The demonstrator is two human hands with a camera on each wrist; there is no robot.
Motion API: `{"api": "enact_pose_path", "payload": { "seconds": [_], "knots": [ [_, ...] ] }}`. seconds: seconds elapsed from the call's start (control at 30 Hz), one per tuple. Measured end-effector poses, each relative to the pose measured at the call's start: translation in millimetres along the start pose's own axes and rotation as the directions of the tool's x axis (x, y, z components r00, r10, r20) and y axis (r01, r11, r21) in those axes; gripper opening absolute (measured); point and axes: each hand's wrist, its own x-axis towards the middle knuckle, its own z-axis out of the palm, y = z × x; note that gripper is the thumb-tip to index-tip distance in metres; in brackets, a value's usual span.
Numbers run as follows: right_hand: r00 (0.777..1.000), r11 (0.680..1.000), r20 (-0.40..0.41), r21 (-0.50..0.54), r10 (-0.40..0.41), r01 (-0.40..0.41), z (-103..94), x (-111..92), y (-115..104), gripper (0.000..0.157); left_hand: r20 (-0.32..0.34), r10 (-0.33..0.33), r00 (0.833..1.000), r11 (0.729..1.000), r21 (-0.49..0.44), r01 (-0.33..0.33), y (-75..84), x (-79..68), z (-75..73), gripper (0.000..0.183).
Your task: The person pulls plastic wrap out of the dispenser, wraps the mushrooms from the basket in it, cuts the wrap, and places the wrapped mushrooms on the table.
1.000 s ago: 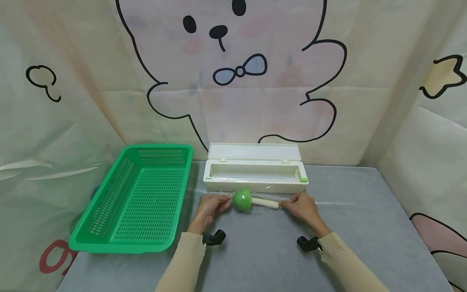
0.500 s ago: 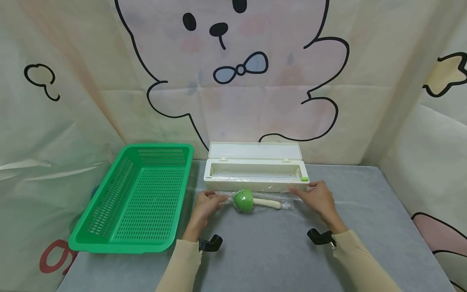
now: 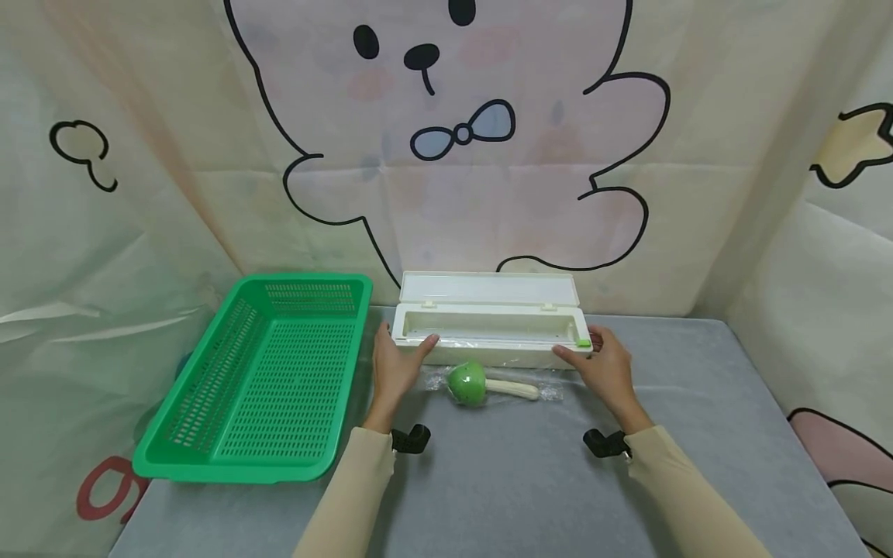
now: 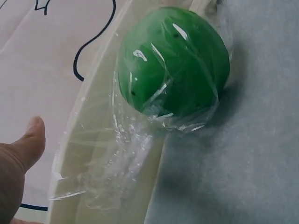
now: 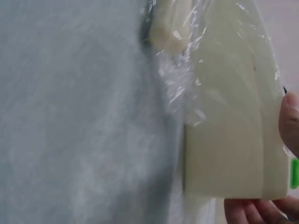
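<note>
A long white box with its lid raised stands at the back of the table; it looks like a cling film dispenser, with a green slider at its right end. My left hand is at the box's left end, thumb stretched out and fingers spread. My right hand grips the right end, thumb at the front rim and fingers round the side. Before the box lies a green round-headed thing with a ribbed cream stem, wrapped in clear film twisted at both ends.
A green plastic basket with slotted walls stands to the left of the box. The grey cloth-covered table reaches towards me. Printed curtains hang behind and on both sides.
Both hands have let go of the film's ends and moved to the ends of the white box. The wrapped green thing stays lying in front of the box.
</note>
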Motion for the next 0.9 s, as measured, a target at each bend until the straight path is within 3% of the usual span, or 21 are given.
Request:
{"api": "enact_pose_path", "payload": {
  "seconds": [0.2, 0.47, 0.73, 0.9],
  "knots": [
    [0.998, 0.998, -0.02, -0.005, -0.061, 0.061, 2.1, 1.1, 8.9, 0.081, -0.006, 0.064, 0.998, 0.996, -0.054, -0.064, -12.4, 8.4, 3.1, 0.079],
    [0.985, 0.982, 0.016, -0.079, -0.173, 0.174, -5.3, 9.5, 22.1, 0.077, 0.007, 0.069, 0.998, 0.996, -0.048, -0.069, -17.6, 14.8, 2.7, 0.078],
    [0.983, 0.979, 0.059, -0.092, -0.175, 0.18, -11.4, 13.4, 22.8, 0.08, 0.028, 0.078, 0.997, 0.997, 0.013, -0.078, -8.7, 12.9, -1.3, 0.078],
    [0.986, 0.987, 0.054, -0.034, -0.157, 0.159, -11.3, 14.3, 24.4, 0.077, 0.022, 0.192, 0.981, 0.972, 0.135, -0.193, 13.2, 7.2, 1.2, 0.084]
  ]
}}
